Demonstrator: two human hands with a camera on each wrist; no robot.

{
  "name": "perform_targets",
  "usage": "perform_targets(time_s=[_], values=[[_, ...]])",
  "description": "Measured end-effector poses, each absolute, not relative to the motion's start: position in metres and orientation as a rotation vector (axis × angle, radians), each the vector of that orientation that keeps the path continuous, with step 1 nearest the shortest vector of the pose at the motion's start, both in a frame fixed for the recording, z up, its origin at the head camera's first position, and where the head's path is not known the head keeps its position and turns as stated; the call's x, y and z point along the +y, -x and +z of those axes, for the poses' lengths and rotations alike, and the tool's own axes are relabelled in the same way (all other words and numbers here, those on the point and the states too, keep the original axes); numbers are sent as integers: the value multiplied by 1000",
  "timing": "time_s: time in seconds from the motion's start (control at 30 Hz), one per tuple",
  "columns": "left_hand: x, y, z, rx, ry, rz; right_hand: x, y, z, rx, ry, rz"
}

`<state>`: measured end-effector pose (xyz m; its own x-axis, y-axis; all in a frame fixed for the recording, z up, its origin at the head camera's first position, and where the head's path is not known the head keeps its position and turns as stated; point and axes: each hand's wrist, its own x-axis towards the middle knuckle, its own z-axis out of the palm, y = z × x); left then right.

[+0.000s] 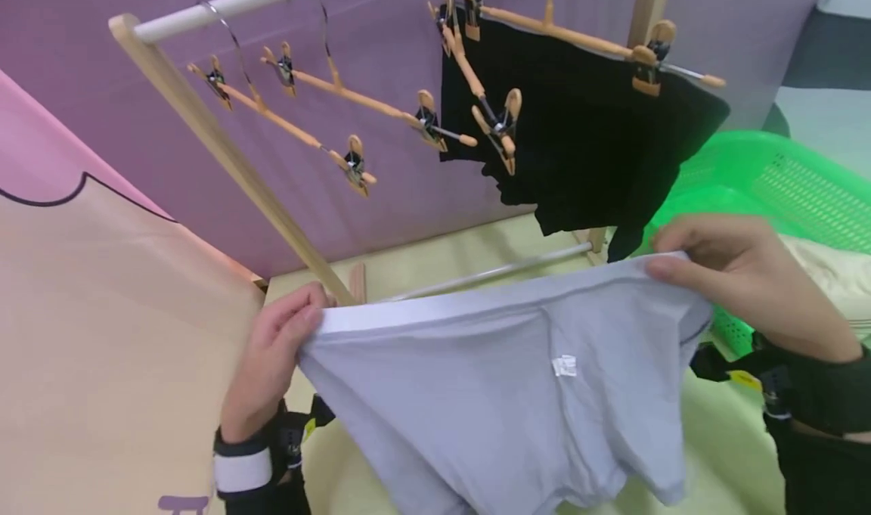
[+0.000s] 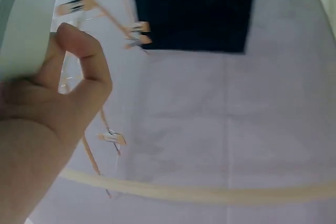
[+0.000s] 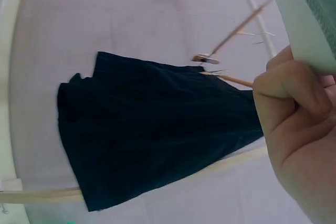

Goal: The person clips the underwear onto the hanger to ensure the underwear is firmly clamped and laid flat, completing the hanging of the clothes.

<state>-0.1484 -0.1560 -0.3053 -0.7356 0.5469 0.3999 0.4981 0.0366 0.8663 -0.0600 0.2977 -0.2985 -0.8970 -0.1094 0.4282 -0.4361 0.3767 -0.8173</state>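
A light grey garment (image 1: 476,394) with a flat waistband and a small white label hangs stretched between both hands. At its left end my left hand (image 1: 275,349) pinches the waistband between thumb and fingers. My right hand (image 1: 742,277) pinches the other end of the band the same way, a little higher. The garment's lower part drops out of the head view. In the left wrist view the curled left fingers (image 2: 86,59) grip the pale band. The right fingers (image 3: 294,90) do likewise in the right wrist view.
Behind the garment stands a wooden rack with a white rail (image 1: 224,4). A black garment (image 1: 565,122) is clipped to a wooden hanger (image 1: 544,25); several other clip hangers (image 1: 272,118) hang left of it. A green basket (image 1: 748,152) holding cream cloth (image 1: 823,273) stands at right.
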Motion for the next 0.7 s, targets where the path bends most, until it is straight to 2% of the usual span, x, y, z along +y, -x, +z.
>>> perform_targets(time_s=[0.1, 0.2, 0.33, 0.53, 0.7], values=[[-150, 156, -311, 2381, -1133, 1667, 291, 65, -299, -2339, -509, 1574], [-153, 163, -316, 2398, -1228, 1593, 290, 66, -299, -2420, -423, 1478], [-163, 174, -323, 2183, -1323, 1833, 293, 68, -301, -2459, -377, 1409], [-169, 189, -333, 1732, -1193, 2339, 296, 78, -307, -2433, -492, 1434], [-166, 199, -340, 1809, -1084, 2373, 293, 79, -306, -2508, -469, 1401]])
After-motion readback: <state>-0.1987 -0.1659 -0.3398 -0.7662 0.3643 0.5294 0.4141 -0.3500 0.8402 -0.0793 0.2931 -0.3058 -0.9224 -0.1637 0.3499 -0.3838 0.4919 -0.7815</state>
